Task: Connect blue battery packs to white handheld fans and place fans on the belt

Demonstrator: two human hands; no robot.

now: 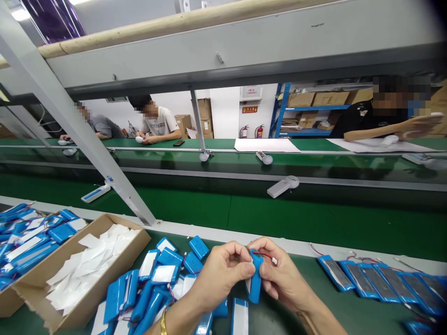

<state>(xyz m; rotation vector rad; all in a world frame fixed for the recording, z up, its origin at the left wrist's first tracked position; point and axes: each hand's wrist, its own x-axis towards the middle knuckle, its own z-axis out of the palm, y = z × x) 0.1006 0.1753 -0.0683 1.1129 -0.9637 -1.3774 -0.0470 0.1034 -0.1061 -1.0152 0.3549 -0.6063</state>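
Note:
Both of my hands hold one blue battery pack (255,284) upright above the green bench. My left hand (223,274) pinches its upper left side, where a white patch shows. My right hand (282,274) grips its right side, fingers curled, near red and black wires that end in a small white connector (274,261). Below the held pack lies another blue pack with a white face (240,316). A heap of blue packs (164,274), several with white faces, spreads beside my left forearm.
At left stands a cardboard box (136,246) of white paper pieces (94,265), with more blue packs (31,237) beyond it. A row of grey-faced packs (387,281) lies at right. A slanted metal post (91,149) rises at left. Several people sit across the green conveyor (209,204).

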